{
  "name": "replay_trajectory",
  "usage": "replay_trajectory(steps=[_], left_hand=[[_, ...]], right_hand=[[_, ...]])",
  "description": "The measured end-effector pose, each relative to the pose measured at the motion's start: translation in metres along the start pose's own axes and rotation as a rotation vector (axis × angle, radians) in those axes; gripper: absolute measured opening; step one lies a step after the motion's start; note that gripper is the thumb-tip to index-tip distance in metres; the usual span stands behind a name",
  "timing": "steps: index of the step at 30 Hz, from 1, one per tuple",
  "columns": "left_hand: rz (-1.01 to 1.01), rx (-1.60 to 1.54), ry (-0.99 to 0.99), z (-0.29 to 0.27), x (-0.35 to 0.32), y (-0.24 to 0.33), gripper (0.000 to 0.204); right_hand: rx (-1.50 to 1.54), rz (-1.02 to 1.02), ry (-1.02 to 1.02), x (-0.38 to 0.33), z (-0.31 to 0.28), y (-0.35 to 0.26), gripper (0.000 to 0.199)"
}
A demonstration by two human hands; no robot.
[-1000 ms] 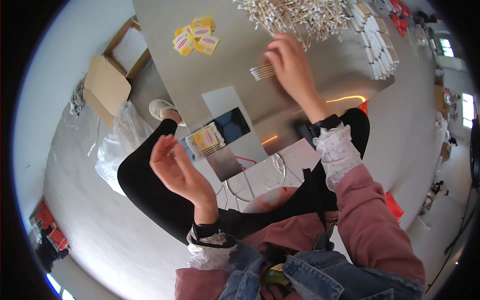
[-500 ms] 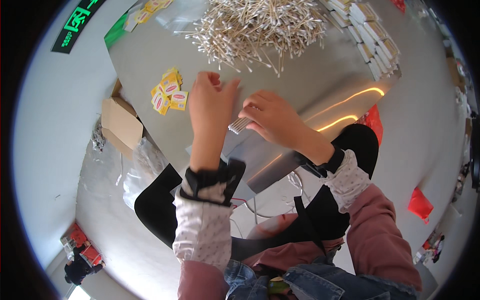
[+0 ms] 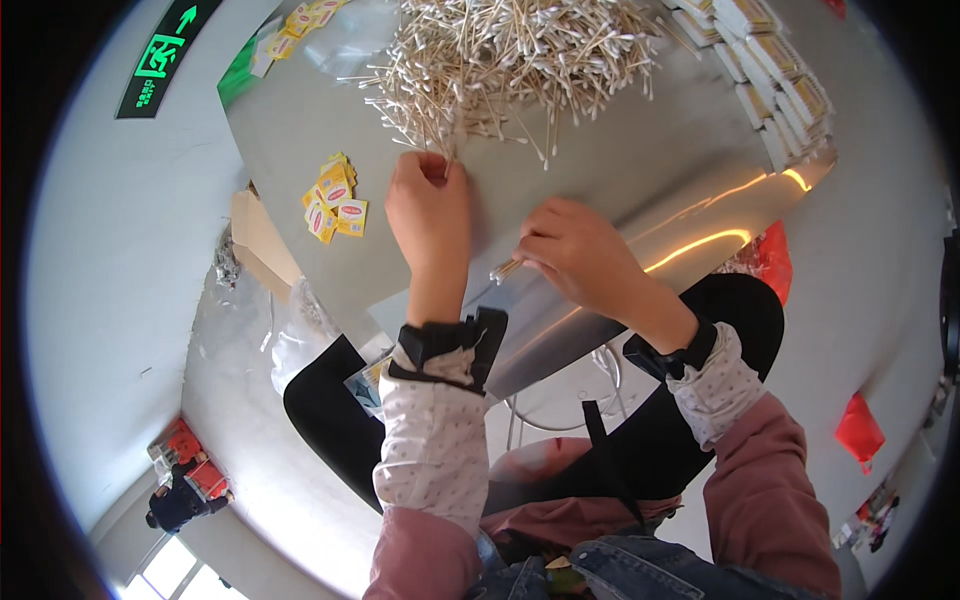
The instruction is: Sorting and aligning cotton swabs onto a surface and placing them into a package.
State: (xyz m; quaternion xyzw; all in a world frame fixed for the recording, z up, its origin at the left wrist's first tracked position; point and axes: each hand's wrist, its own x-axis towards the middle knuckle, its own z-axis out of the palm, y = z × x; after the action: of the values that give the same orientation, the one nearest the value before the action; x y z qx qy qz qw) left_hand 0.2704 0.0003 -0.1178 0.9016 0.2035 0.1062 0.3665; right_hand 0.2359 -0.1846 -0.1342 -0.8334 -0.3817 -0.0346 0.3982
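Head view: left hand curled narrow at the near edge of the cotton swab pile on the grey table, fingertips pinching into the swabs. Right hand closed around a small bundle of swabs, just beside the left wrist. Yellow labels lying well left.

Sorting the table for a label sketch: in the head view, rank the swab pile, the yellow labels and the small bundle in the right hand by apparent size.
1. swab pile, by far the largest.
2. yellow labels.
3. bundle pinched in the right hand, smallest, partly hidden.
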Motion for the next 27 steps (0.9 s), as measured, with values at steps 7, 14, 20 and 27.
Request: replay_trajectory(steps=[7,14,20,27], left_hand=[[0.08,0.047,-0.259,-0.043,-0.084,-0.019,0.009],[0.383,0.011,-0.16,-0.063,-0.108,-0.041,0.017],[0.13,-0.063,-0.091,-0.073,-0.09,-0.044,0.026],[0.672,0.402,-0.124,-0.074,-0.042,-0.05,0.036]], right_hand=[[0.007,-0.051,-0.045,-0.013,0.013,-0.009,0.009],[0.027,-0.095,-0.021,-0.002,0.027,-0.023,0.012],[0.0,-0.012,-0.049,0.01,0.013,-0.022,0.02],[-0.256,-0.218,-0.004,0.043,0.014,0.004,0.023]])
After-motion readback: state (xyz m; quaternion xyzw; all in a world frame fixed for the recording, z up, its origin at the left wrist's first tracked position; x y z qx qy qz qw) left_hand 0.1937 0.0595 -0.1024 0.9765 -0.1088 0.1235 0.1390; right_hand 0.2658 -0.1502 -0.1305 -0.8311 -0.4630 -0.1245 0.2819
